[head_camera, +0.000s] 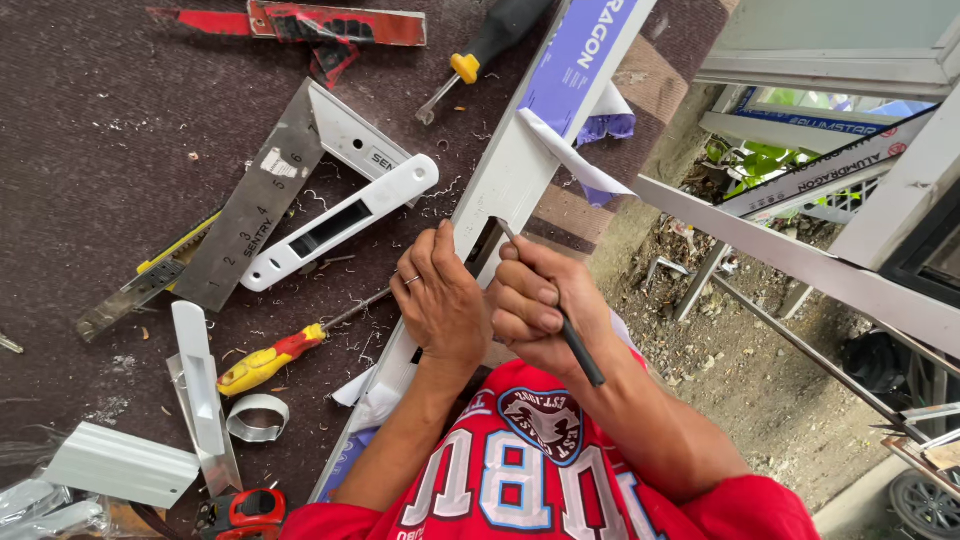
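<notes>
White aluminium profile (520, 165), part-wrapped in a purple and white protective film, lies slantwise across the dark carpeted surface (90, 150) and runs out past its edge towards the person's chest. A dark slot (483, 245) is already cut into its face, just above the hands. The left hand (443, 300) lies flat and curled over the profile, pressing it down beside the slot, a ring on one finger. The right hand (535, 305) is clenched around a thin dark file (560, 315), whose tip reaches into the slot's upper end.

By my reading, the opening is made and its edges are being dressed; metal shavings (330, 200) lie scattered over the surface. A white handle plate (340, 220) with a matching slot lies unfitted to the left (whether it belongs in this opening I cannot tell), resting on a steel square (250, 210). The film is peeled back only in part.

Around it lie a yellow and red screwdriver (270, 360), a black-handled screwdriver (480, 50), a second white plate (200, 380), a curl of metal strip (258, 415) and a red and black tape measure (245, 510). More white frame pieces (840, 170) stand over bare ground to the right.
</notes>
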